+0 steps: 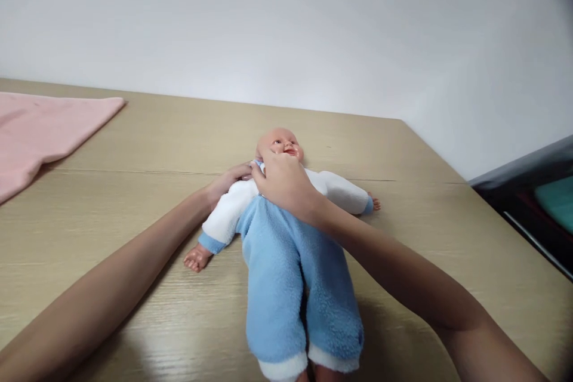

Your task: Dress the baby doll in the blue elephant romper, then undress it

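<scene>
A baby doll [280,146] lies on its back on the wooden table [134,149], head away from me, in a fleece suit [286,268] with blue legs and white sleeves. My right hand [284,182] rests on the doll's chest with its fingers pinched on the suit's collar just under the chin. Fingers of my left hand [226,182] are tucked against the doll's shoulder and neck at the collar, partly hidden behind the white sleeve.
A pink cloth [40,131] lies at the table's far left. A white wall stands behind the table. Off the table's right edge sits a dark piece of furniture [528,191] with a teal cushion on it.
</scene>
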A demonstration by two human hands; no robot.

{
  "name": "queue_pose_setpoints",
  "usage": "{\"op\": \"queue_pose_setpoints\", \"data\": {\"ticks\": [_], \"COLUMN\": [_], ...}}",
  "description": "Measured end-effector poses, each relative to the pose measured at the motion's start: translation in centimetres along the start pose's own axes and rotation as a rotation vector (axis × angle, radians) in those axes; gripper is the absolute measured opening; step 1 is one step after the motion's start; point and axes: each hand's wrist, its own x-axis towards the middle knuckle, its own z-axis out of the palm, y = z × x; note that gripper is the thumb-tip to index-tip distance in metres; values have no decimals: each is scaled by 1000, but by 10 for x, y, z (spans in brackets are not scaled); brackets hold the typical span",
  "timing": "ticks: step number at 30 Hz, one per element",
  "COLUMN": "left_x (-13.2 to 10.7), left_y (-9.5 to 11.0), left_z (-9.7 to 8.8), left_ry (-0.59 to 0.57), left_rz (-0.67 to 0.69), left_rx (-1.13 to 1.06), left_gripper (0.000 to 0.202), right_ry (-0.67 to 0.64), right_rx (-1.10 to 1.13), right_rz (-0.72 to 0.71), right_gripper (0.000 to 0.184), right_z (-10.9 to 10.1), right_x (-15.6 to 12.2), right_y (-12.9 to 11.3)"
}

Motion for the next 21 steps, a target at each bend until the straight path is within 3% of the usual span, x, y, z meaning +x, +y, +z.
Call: {"op": "queue_pose_setpoints", "data": {"ticks": [5, 11, 17, 21], "left_x": [-16, -33, -36, -35], "left_y": [25, 62, 72, 72], "left_z": [-11, -39, -52, -49], "left_ry": [-113, -335, -377, -394], "left_rz": [-58, -149, -150, -138], "left_rx": [126, 592, 770, 745], "left_gripper": [37, 66, 67, 64], "right_ry": [-67, -84, -70, -64], "right_rx": [-44, -117, -222, -175], "right_rz": [16, 30, 134, 138], "right_gripper": [37, 32, 42, 31], "right_z": [-2, 0, -9, -10], "right_x": [-3, -4, -8, -13], "right_y": [5, 5, 9, 20]}}
